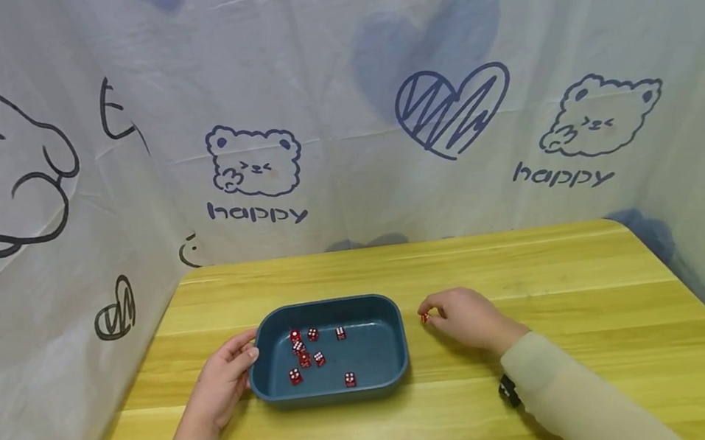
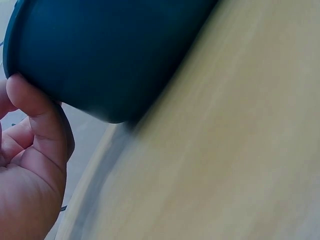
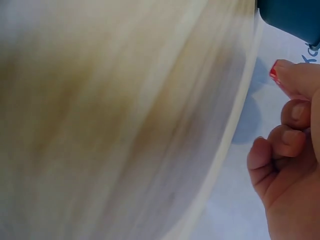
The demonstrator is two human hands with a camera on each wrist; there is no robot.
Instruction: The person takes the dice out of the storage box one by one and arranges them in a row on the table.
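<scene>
1. Far left, the white cloth [image 1: 133,226] drops in soft creases behind the desk [image 1: 421,434], printed with dark line drawings; the desk top has pale yellow, banded wood grain.
2. Here's my left grip [image 1: 217,386], holding the tray [image 1: 370,355] by its left end, thumb at the rim, fingers along the outside.
3. The tray sits on the desk with its long axis running left to right: a deep blue-green, rounded-corner rectangle with smooth walls, plastic by the look of it.
4. Inside, eight loose dice [image 1: 350,379], little red cubes with white pips! Six are bunched in the left half, three of those in a tight string; two lie just right of the middle, one far, one near.
5. Now the relation that counts: the tray's right wall stands just left of my right grip [image 1: 469,320], with a narrow strip of bare desk between. My right is the nearer hand to that end; my left is on the opposite one.
6. And there's the held die [image 1: 425,318], pinched between thumb and forefinger at my right fingertips, another red cube, hard-edged and glossy-looking. My other right fingers curl in, holding nothing I can see.
</scene>
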